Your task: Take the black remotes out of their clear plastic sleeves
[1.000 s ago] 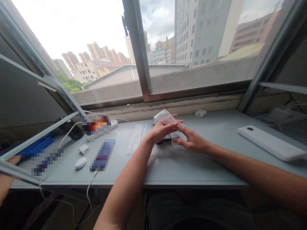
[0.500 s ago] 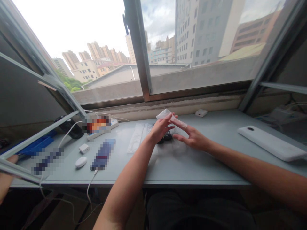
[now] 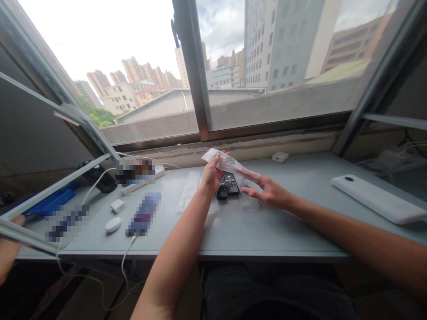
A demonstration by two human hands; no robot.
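A clear plastic sleeve (image 3: 230,163) stretches between my hands above the table. My left hand (image 3: 213,174) pinches its far left part. The fingers of my right hand (image 3: 271,192) reach inside the sleeve's right end, with the thumb apart below it. Beneath the sleeve, two black remote controls (image 3: 231,184) lie side by side. More clear plastic (image 3: 249,199) lies to the right of the remotes, and flat plastic sleeves (image 3: 190,191) lie left of my left hand.
At the left are a power strip (image 3: 143,181), a white charger (image 3: 118,205), a white oval object (image 3: 113,225) and a blurred phone (image 3: 143,215) on a cable. A long white device (image 3: 376,199) lies right. Another person's arm (image 3: 9,253) shows far left.
My left hand has moved slightly left with the sleeve's end, drawing the sleeve out longer from my right hand. The remotes beneath now show more clearly.
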